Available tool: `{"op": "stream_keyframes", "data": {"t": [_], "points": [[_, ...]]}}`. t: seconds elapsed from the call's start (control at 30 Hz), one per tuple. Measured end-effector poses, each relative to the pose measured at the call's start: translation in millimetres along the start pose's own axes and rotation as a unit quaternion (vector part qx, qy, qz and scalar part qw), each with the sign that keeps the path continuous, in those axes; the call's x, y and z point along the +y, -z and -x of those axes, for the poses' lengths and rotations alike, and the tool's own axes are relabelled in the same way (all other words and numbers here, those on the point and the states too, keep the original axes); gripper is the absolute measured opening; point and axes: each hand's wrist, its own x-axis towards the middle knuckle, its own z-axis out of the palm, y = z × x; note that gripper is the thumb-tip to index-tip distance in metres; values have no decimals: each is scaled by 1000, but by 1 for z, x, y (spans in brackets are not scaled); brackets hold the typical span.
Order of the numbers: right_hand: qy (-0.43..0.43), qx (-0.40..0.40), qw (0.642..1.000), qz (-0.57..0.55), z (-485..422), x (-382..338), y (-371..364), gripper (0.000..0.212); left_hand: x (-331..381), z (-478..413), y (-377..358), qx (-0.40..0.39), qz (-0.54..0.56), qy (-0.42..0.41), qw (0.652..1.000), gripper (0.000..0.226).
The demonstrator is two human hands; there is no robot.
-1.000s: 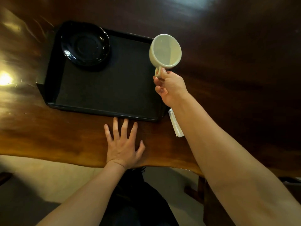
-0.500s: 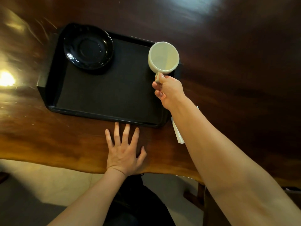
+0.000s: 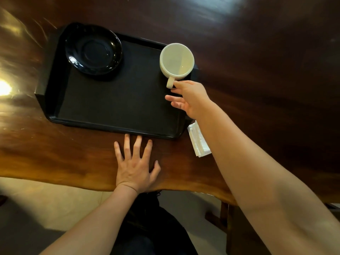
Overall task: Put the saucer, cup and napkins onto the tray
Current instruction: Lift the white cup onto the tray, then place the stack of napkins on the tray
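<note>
A black tray (image 3: pixel 110 109) lies on the dark wooden table. A black saucer (image 3: pixel 93 51) sits in its far left corner. The cream cup (image 3: pixel 177 60) stands upright in the tray's far right corner, handle pointing toward me. My right hand (image 3: pixel 189 97) is just behind the handle with fingers spread, one fingertip still touching the handle and not gripping it. My left hand (image 3: pixel 135 167) rests flat on the table in front of the tray, fingers apart. White folded napkins (image 3: pixel 198 139) lie on the table beside the tray's near right corner, partly hidden by my right forearm.
The wooden table (image 3: pixel 266 70) has a wavy near edge (image 3: pixel 55 183) close to my body. A bright light reflection (image 3: pixel 4 88) shines on the table left of the tray. Pale floor and a table leg (image 3: pixel 223 216) show below the edge.
My right hand lowered the cup from above the tray's right rim into the tray's far right corner, then opened its fingers off the handle. My left hand stayed flat.
</note>
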Motion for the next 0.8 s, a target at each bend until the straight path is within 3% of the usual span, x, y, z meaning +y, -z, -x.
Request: {"op": "stream_keyframes", "data": {"t": [0.07, 0.13, 0.3, 0.57, 0.8], "points": [[27, 18, 999, 38, 8, -7, 15, 20, 0, 0, 1, -2, -1, 2, 1000, 74], [79, 55, 991, 96, 15, -10, 34, 25, 1, 1, 1, -4, -3, 6, 1000, 74], [158, 122, 950, 240, 23, 17, 81, 27, 3, 1, 2, -1, -1, 16, 1000, 75], [120, 203, 877, 419, 8, 95, 121, 50, 5, 2, 1, 6, -10, 22, 1000, 75], [82, 215, 859, 457, 9, 112, 119, 72, 6, 1, 1, 13, -13, 25, 1000, 74]]}}
